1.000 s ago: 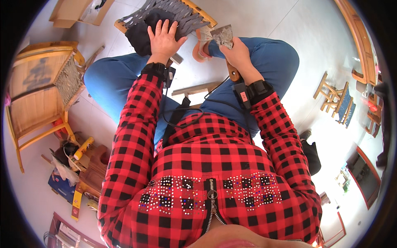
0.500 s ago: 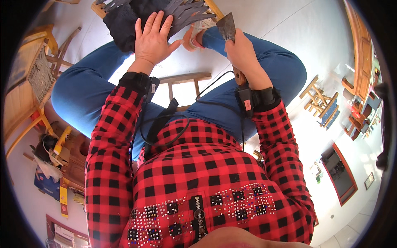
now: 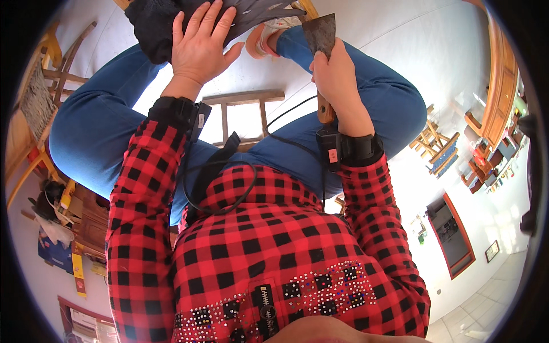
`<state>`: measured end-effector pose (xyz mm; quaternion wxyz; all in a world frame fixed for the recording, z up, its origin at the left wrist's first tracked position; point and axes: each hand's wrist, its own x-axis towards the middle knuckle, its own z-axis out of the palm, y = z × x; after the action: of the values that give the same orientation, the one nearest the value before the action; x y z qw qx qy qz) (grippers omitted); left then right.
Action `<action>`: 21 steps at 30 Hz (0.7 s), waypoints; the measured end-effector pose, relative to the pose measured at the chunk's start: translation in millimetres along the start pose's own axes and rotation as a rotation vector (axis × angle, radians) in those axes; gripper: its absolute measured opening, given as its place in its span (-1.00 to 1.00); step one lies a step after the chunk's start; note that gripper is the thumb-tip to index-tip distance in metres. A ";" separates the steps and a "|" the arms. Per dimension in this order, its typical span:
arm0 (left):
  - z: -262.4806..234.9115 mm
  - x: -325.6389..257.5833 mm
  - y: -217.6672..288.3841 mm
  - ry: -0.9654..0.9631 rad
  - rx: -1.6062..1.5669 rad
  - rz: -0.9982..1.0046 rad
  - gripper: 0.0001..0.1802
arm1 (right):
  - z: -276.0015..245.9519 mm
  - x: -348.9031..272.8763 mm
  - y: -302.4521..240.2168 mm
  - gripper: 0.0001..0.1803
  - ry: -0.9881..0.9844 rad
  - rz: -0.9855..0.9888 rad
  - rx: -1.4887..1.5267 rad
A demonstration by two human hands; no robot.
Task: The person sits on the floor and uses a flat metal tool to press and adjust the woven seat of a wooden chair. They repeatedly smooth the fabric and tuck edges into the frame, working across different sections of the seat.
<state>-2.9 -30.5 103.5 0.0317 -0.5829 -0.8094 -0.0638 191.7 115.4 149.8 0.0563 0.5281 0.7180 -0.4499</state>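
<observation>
My left hand (image 3: 200, 48) lies flat, fingers spread, on a black cloth (image 3: 151, 28) and dark grey strips (image 3: 260, 17) at the top of the view. The strips fan out to the right of the hand, and their far ends are cut off by the picture's edge. In my right hand (image 3: 338, 77) is a scraper (image 3: 319, 35) with a wide, worn metal blade and a wooden handle. Its blade points up and away from me, just right of the strips and apart from them. The handle's end shows below my palm, near the wrist.
Beneath the cloth and strips, part of a yellowish wooden frame (image 3: 309, 8) shows. A low wooden frame (image 3: 243, 98) stands between my legs. Dark cables (image 3: 291, 111) run from my wrist bands across my lap. A woven-seat wooden chair (image 3: 37, 106) is at left, small stools (image 3: 437, 146) at right.
The whole view has shifted slightly, with the cloth and my left hand now higher and further left. The scraper's blade has turned more upright in my right hand.
</observation>
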 end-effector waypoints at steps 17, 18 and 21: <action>-1.0 -2.7 -0.5 -0.015 -0.007 -0.006 -0.34 | 12.7 -10.3 -13.0 -0.70 0.102 -0.089 -0.011; -0.6 -2.7 -0.6 -0.013 -0.003 -0.004 -0.34 | 12.7 -11.4 -12.9 -0.70 0.113 -0.066 -0.015; -0.2 -4.7 0.5 -0.015 -0.011 0.006 -0.34 | 14.6 -9.4 -12.7 -0.70 0.081 -0.107 0.017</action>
<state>-1.0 -34.9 103.2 0.0226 -0.5861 -0.8074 -0.0639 179.8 97.9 153.9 -0.0014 0.5070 0.7431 -0.4368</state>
